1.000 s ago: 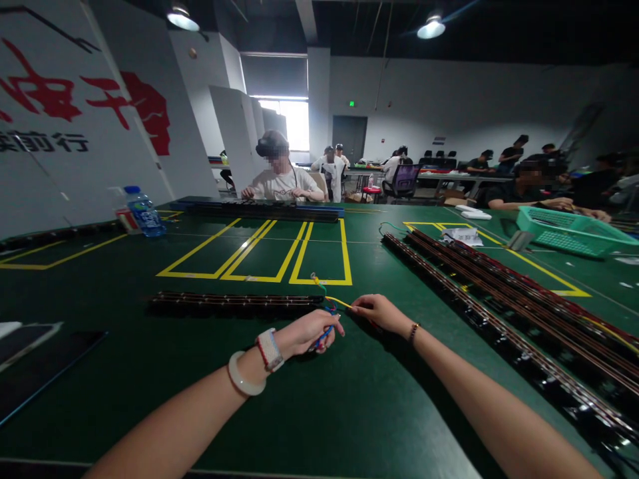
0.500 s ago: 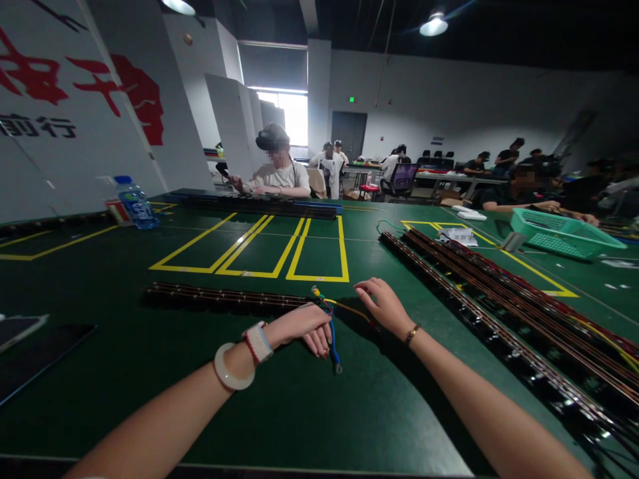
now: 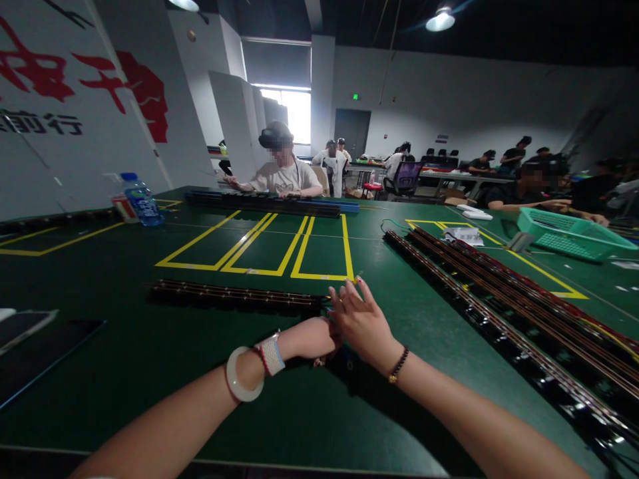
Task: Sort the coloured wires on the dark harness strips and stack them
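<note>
A long dark strip (image 3: 234, 295) lies flat on the green table (image 3: 309, 412) in front of me. My right hand (image 3: 362, 324) hovers at its right end with fingers stretched out and apart, crossing over my left hand. My left hand (image 3: 313, 338) sits just below that end; its fingers are hidden behind my right hand. The coloured wires at the strip's end are covered by both hands. A white bangle and a woven band are on my left wrist, a bead bracelet on my right.
Several long dark strips (image 3: 504, 293) run diagonally on the right. A teal basket (image 3: 569, 233) stands far right, a water bottle (image 3: 142, 201) far left, dark flat panels (image 3: 34, 349) at the left edge. People sit at the table's far side and beyond.
My right hand has swung left from beside the wires and now crosses over my left hand, hiding the wires. It let go of the yellow wire about a second ago.
</note>
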`<state>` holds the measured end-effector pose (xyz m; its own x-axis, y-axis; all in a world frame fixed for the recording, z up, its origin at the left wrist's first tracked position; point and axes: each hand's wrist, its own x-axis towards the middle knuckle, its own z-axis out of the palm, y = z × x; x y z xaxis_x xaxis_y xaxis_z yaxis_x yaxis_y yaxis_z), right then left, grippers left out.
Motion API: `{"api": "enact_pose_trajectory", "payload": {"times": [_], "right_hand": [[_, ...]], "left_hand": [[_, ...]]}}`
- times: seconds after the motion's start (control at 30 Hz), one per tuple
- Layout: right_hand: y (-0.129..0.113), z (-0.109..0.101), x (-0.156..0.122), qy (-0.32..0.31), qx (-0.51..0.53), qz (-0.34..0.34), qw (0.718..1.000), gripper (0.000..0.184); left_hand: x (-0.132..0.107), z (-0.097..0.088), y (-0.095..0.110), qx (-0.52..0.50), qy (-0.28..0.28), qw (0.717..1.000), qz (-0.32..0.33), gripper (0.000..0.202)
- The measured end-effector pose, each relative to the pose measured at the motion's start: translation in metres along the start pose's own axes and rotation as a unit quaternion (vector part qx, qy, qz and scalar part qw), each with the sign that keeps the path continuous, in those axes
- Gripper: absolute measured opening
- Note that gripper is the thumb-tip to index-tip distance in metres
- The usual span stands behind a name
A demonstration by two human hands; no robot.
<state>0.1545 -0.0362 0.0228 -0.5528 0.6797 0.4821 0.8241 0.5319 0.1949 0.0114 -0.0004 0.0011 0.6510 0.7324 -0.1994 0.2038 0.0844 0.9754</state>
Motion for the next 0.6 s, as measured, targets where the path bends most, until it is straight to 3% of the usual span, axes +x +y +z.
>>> {"api": "enact_pose_trajectory", "payload": {"times": [0.1, 0.2, 0.4, 0.6], "right_hand": [[0.011, 0.011, -0.006, -0.058, -0.018, 0.06, 0.996, 0.04], [0.02, 0.018, -0.013, -0.098, -0.028, 0.081, 0.991, 0.044], [0.026, 0.025, -0.017, -0.128, 0.066, 0.106, 0.984, 0.056], [0.035, 0.019, -0.011, -0.2, 0.143, 0.141, 0.959, 0.038]], "left_hand": [[-0.007, 0.003, 0.006, 0.187, -0.049, 0.981, -0.02, 0.03], [-0.01, 0.003, 0.014, 0.247, -0.054, 0.966, -0.043, 0.035], [-0.001, 0.0, 0.015, 0.241, -0.075, 0.964, -0.079, 0.041], [0.003, -0.004, 0.009, 0.117, -0.073, 0.986, -0.092, 0.041]]}}
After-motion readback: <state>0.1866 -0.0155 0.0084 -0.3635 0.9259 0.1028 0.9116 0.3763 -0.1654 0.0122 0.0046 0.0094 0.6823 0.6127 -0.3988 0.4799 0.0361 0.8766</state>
